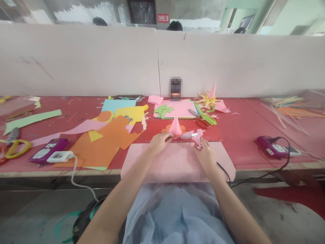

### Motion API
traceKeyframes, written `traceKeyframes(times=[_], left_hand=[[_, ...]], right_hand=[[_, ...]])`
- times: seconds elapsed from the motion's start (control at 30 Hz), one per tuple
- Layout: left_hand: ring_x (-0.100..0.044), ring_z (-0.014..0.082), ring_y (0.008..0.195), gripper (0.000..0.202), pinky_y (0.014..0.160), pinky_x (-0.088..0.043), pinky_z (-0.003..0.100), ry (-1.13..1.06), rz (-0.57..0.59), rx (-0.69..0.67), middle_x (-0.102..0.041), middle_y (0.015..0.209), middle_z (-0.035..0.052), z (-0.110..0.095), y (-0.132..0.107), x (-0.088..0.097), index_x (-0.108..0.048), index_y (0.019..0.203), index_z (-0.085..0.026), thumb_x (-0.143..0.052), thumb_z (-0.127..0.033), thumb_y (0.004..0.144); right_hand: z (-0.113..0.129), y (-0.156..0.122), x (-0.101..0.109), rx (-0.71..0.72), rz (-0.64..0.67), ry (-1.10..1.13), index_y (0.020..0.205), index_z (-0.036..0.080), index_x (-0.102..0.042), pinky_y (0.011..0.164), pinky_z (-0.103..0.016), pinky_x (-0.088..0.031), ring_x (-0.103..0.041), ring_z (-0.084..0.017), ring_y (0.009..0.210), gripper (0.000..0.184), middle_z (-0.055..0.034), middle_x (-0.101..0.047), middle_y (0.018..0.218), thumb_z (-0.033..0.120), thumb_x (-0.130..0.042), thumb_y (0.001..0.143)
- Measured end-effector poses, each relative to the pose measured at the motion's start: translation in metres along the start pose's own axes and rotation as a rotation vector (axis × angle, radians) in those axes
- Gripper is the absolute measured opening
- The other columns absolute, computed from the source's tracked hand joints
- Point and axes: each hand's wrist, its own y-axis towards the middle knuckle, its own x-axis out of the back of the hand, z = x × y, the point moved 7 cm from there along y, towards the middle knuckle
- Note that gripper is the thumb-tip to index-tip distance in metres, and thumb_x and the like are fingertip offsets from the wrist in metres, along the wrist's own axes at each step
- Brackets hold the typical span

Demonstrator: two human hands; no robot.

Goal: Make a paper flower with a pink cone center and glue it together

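A pink paper cone (pixel 175 127) stands upright with an orange scalloped paper piece (pixel 165 128) around its base, over a red board (pixel 210 133). The fingers of my left hand (pixel 160 142) are closed at the cone's lower left edge, their tips partly hidden. My right hand (pixel 205 152) grips a pink hot glue gun (pixel 197 136). Its nozzle points left at the bottom of the cone, close to my left fingertips. Beneath both hands lies a pale pink mat (pixel 177 166) at the table's front edge.
Orange paper sheets (pixel 93 149), scissors (pixel 15 145) and a purple power device (pixel 49 150) lie to the left. Behind are green paper strips (pixel 164 110), red-handled scissors (pixel 201 120) and a yellow flower with a cone (pixel 209 98). Another purple device (pixel 273 148) sits right; a white partition (pixel 101 61) stands behind.
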Motion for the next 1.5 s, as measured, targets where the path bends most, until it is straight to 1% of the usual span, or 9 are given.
traceKeyframes(times=[0.23, 0.63, 0.77, 0.87, 0.97, 1.07, 1.23, 1.4, 1.5], left_hand=[[-0.060, 0.0140, 0.080, 0.015, 0.067, -0.042, 0.024, 0.009, 0.013, 0.009, -0.066, 0.090, -0.0039, -0.002, 0.000, 0.002, -0.060, 0.089, -0.026, -0.047, -0.027, 0.081], [-0.060, 0.0146, 0.083, 0.018, 0.068, -0.043, 0.025, 0.061, 0.037, -0.020, -0.066, 0.093, -0.0031, -0.007, -0.001, 0.002, -0.061, 0.092, -0.026, -0.046, -0.029, 0.082], [-0.059, 0.0139, 0.083, 0.021, 0.070, -0.043, 0.025, 0.086, 0.008, -0.069, -0.066, 0.095, -0.0017, -0.009, -0.002, 0.001, -0.062, 0.096, -0.026, -0.045, -0.029, 0.083], [-0.059, 0.0140, 0.086, 0.023, 0.071, -0.044, 0.025, 0.109, 0.002, -0.131, -0.065, 0.098, -0.0008, -0.012, -0.004, -0.001, -0.061, 0.099, -0.026, -0.044, -0.030, 0.084], [-0.058, 0.0141, 0.089, 0.024, 0.075, -0.044, 0.026, 0.139, 0.005, -0.196, -0.064, 0.101, -0.0010, -0.018, -0.005, -0.002, -0.062, 0.099, -0.027, -0.043, -0.032, 0.084], [-0.058, 0.0133, 0.086, 0.024, 0.075, -0.044, 0.026, 0.167, 0.029, -0.237, -0.063, 0.097, -0.0012, -0.025, -0.005, -0.002, -0.063, 0.096, -0.026, -0.042, -0.033, 0.085], [-0.057, 0.0138, 0.083, 0.026, 0.073, -0.044, 0.027, 0.207, 0.056, -0.269, -0.062, 0.093, 0.0006, -0.031, -0.005, -0.002, -0.064, 0.094, -0.024, -0.041, -0.034, 0.085], [-0.056, 0.0149, 0.088, 0.029, 0.077, -0.044, 0.028, 0.219, 0.029, -0.262, -0.061, 0.097, 0.0023, -0.030, -0.006, -0.003, -0.061, 0.101, -0.023, -0.038, -0.031, 0.087], [-0.055, 0.0155, 0.089, 0.030, 0.077, -0.044, 0.029, 0.231, 0.051, -0.280, -0.060, 0.098, 0.0035, -0.033, -0.006, -0.006, -0.059, 0.106, -0.022, -0.037, -0.030, 0.087]], right_hand=[[-0.005, -0.001, 0.002, -0.028, -0.022, -0.038, 0.119, 0.019, -0.047, 0.065, -0.029, -0.041, -0.059, -0.022, 0.086, 0.043, -0.0088, -0.059, 0.110, 0.033, -0.045, 0.078], [-0.008, -0.002, 0.006, -0.042, -0.035, -0.049, 0.121, 0.019, -0.045, 0.067, -0.029, -0.040, -0.059, -0.021, 0.085, 0.045, -0.0093, -0.058, 0.111, 0.032, -0.047, 0.078], [-0.008, -0.002, 0.007, -0.051, -0.067, -0.066, 0.121, 0.019, -0.045, 0.068, -0.029, -0.040, -0.058, -0.021, 0.088, 0.044, -0.0093, -0.057, 0.113, 0.033, -0.045, 0.079], [-0.010, -0.002, 0.007, -0.062, -0.065, -0.069, 0.121, 0.018, -0.044, 0.069, -0.029, -0.040, -0.058, -0.022, 0.090, 0.045, -0.0099, -0.056, 0.114, 0.035, -0.045, 0.080], [-0.020, -0.001, 0.009, -0.117, -0.056, -0.067, 0.121, 0.017, -0.044, 0.071, -0.030, -0.040, -0.057, -0.024, 0.092, 0.048, -0.0115, -0.056, 0.114, 0.039, -0.046, 0.079], [-0.032, 0.001, 0.012, -0.144, -0.059, -0.060, 0.122, 0.017, -0.043, 0.072, -0.031, -0.040, -0.055, -0.025, 0.096, 0.050, -0.0123, -0.055, 0.115, 0.041, -0.046, 0.078], [-0.044, 0.001, 0.020, -0.211, -0.068, -0.069, 0.123, 0.016, -0.042, 0.073, -0.032, -0.039, -0.054, -0.026, 0.096, 0.055, -0.0133, -0.057, 0.109, 0.045, -0.046, 0.076], [-0.043, 0.001, 0.025, -0.249, -0.113, -0.024, 0.122, 0.014, -0.042, 0.077, -0.032, -0.039, -0.052, -0.026, 0.101, 0.057, -0.0147, -0.054, 0.113, 0.048, -0.046, 0.075], [-0.043, 0.001, 0.021, -0.239, -0.104, -0.023, 0.122, 0.014, -0.042, 0.076, -0.032, -0.039, -0.054, -0.026, 0.098, 0.058, -0.0145, -0.056, 0.110, 0.050, -0.045, 0.075]])
